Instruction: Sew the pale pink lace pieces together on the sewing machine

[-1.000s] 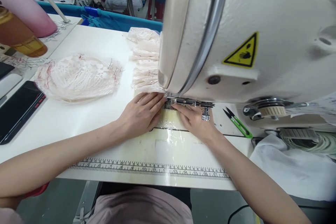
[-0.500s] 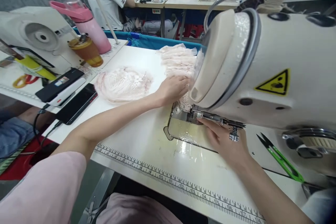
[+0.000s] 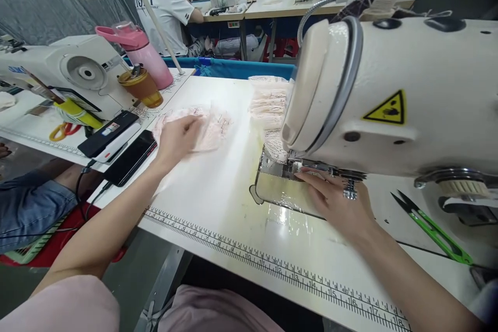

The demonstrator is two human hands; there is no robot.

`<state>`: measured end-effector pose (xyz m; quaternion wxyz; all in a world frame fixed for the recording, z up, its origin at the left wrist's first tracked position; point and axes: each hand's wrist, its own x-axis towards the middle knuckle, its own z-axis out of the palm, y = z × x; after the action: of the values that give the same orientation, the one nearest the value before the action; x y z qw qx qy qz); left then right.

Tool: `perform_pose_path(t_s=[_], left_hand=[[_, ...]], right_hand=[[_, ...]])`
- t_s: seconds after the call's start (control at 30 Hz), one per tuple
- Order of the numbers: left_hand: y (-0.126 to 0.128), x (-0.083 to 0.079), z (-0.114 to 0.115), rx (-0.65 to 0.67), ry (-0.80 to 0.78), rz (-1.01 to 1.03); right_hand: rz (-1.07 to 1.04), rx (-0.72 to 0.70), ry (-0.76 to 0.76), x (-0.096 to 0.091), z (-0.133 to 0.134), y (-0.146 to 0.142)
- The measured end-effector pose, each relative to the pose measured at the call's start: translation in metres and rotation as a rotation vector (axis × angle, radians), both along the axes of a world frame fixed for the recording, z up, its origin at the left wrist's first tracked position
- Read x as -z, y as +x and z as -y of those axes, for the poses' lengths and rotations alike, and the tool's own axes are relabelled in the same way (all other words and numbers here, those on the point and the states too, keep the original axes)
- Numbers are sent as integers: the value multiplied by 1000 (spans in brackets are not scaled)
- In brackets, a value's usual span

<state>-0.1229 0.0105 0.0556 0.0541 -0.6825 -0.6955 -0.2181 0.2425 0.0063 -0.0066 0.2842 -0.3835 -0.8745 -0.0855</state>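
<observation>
My left hand [image 3: 179,137] is over the pale pink lace fabric pieces [image 3: 218,127] on the table, its fingers pinched on a thin piece that rises slightly; the fingertips are a little blurred. My right hand [image 3: 338,197] rests at the sewing machine [image 3: 420,72], fingers stretched toward the presser foot and metal needle plate [image 3: 272,166]. Part of that hand is hidden behind the machine's metal attachment [image 3: 350,181]. A strip of gathered pale pink fabric [image 3: 270,104] runs back from the needle area, with its right side hidden behind the machine head.
Green thread snips [image 3: 431,228] lie right of my right hand. A phone [image 3: 130,158], a black case [image 3: 109,132], an amber cup [image 3: 142,85] and a pink bottle [image 3: 148,59] stand at the left. A printed ruler [image 3: 272,264] follows the front edge. Another person [image 3: 163,21] sits beyond.
My left hand has left the gathered fabric by the machine and moved left to the fabric pieces. My right hand stays near the presser foot. The view has shifted slightly.
</observation>
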Motion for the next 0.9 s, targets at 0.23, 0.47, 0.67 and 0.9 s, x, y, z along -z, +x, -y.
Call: perform_pose_path(t_s=[0.23, 0.47, 0.67, 0.9], left_hand=[[71, -9, 41, 642, -440, 375], [128, 15, 66, 860, -152, -6], [128, 24, 56, 876, -55, -178], [136, 35, 40, 818, 25, -311]], right_hand=[[9, 5, -43, -1, 0, 0], [7, -54, -37, -6, 4, 0], [95, -311, -57, -9, 9, -6], [134, -151, -77, -9, 7, -4]])
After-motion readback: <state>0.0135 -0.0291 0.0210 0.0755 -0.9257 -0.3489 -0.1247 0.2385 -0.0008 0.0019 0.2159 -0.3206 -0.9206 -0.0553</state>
